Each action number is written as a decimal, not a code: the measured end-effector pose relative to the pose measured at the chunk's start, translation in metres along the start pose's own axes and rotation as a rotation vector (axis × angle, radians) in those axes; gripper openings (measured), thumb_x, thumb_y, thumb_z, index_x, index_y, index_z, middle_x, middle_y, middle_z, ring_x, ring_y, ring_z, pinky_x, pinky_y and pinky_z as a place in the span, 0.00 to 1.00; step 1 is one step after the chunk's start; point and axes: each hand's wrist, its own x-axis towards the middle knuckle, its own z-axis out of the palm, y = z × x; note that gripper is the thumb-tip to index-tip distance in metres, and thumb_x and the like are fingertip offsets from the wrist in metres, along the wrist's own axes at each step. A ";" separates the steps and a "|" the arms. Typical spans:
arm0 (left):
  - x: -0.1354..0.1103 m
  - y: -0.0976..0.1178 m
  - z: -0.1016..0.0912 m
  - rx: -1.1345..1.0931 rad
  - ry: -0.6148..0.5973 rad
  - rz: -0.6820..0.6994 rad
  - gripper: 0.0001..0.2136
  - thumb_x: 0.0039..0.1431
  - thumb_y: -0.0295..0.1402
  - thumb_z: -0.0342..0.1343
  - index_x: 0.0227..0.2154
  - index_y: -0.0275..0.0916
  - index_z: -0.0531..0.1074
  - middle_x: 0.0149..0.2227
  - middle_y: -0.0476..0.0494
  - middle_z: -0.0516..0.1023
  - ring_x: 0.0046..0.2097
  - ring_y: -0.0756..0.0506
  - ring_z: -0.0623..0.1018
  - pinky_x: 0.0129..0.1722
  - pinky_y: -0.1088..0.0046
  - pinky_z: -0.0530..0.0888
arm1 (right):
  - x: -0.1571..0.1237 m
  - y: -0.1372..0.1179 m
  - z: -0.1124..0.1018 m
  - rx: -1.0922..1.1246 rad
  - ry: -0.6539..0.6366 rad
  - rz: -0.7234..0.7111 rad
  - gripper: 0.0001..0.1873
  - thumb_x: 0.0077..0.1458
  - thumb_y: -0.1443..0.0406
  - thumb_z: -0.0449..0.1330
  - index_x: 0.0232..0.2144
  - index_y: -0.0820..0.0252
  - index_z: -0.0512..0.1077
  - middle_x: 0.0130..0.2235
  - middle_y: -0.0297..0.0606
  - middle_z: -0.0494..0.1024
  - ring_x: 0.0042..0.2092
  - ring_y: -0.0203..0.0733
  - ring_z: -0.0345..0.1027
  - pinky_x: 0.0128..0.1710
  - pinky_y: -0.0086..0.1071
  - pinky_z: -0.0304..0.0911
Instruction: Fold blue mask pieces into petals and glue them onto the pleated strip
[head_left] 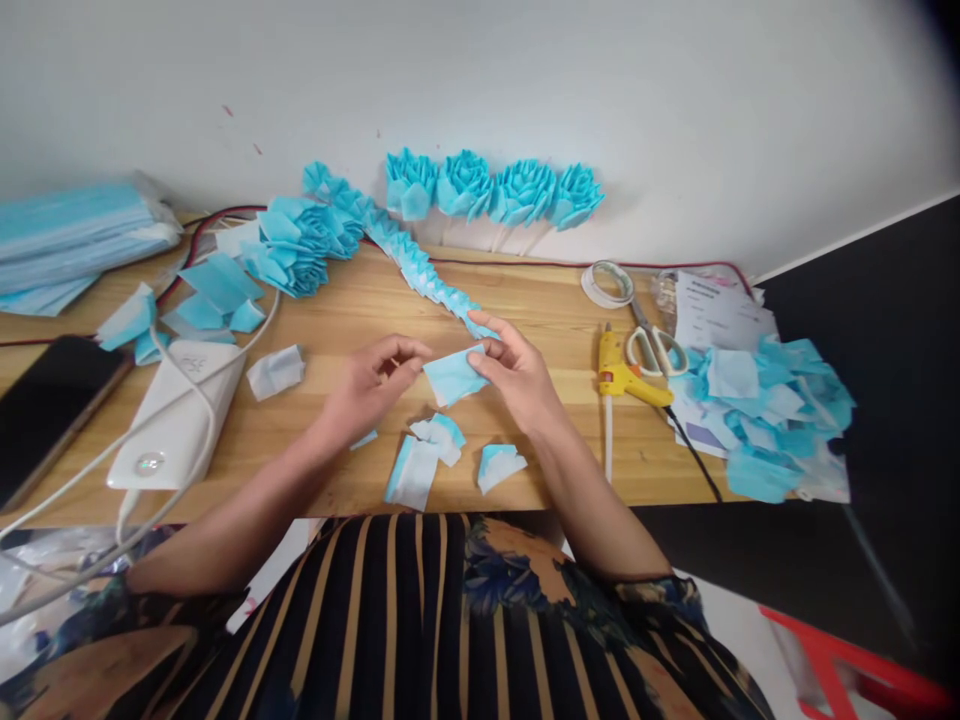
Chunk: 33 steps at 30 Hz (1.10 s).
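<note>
Between thumb and fingers, my right hand (pixel 521 375) pinches a small piece of light blue non-woven fabric (pixel 454 378) by its right end. My left hand (pixel 379 382) is at the fabric's upper left corner, thumb and forefinger drawn close together; whether they grip the corner I cannot tell. Just beyond my right fingertips runs a long string of folded blue pieces (pixel 420 270), reaching back to a heap of blue fabric flowers (pixel 296 245). Below my hands lie a few loose blue and white scraps (pixel 414 470), with another scrap (pixel 501 466) to their right.
Several blue flowers on sticks (pixel 465 185) lean against the wall. On the right are a yellow glue gun (pixel 619 372), scissors (pixel 656 350), a tape roll (pixel 606 285) and a scrap pile (pixel 772 410). On the left are a power bank (pixel 176 415), phone (pixel 56 410) and mask stack (pixel 75 235).
</note>
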 end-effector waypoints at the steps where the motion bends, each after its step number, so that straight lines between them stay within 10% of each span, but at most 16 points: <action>1: 0.000 -0.002 0.001 0.027 0.010 0.064 0.09 0.62 0.35 0.56 0.40 0.39 0.78 0.39 0.42 0.81 0.40 0.45 0.77 0.38 0.70 0.74 | 0.000 0.001 0.000 -0.003 0.007 0.010 0.28 0.54 0.59 0.65 0.57 0.49 0.70 0.30 0.28 0.72 0.32 0.36 0.67 0.35 0.33 0.66; 8: -0.004 -0.011 0.013 0.135 0.008 0.372 0.16 0.58 0.27 0.63 0.50 0.42 0.78 0.52 0.38 0.79 0.55 0.40 0.77 0.57 0.57 0.73 | -0.001 -0.001 0.011 -0.074 0.003 0.009 0.26 0.57 0.58 0.63 0.58 0.49 0.69 0.29 0.27 0.71 0.29 0.35 0.65 0.32 0.33 0.64; 12: -0.004 -0.006 0.010 -0.013 0.083 0.229 0.02 0.59 0.30 0.62 0.34 0.40 0.80 0.40 0.42 0.81 0.44 0.43 0.79 0.47 0.64 0.74 | -0.007 -0.006 0.013 -0.185 0.025 -0.029 0.21 0.62 0.58 0.60 0.57 0.49 0.70 0.30 0.31 0.76 0.31 0.40 0.70 0.35 0.37 0.69; 19: -0.002 0.003 0.005 -0.175 0.010 0.054 0.06 0.58 0.34 0.62 0.28 0.39 0.78 0.32 0.47 0.79 0.36 0.47 0.76 0.41 0.71 0.71 | -0.021 -0.021 0.004 -0.363 -0.009 -0.237 0.25 0.65 0.55 0.59 0.62 0.48 0.67 0.50 0.39 0.81 0.52 0.47 0.76 0.54 0.45 0.70; 33: -0.005 0.005 0.003 -0.001 0.004 -0.087 0.10 0.58 0.36 0.58 0.25 0.37 0.73 0.25 0.51 0.73 0.31 0.49 0.71 0.33 0.74 0.67 | -0.005 -0.017 0.011 -0.497 -0.009 -0.347 0.24 0.61 0.66 0.58 0.59 0.48 0.70 0.39 0.33 0.81 0.41 0.39 0.76 0.49 0.39 0.72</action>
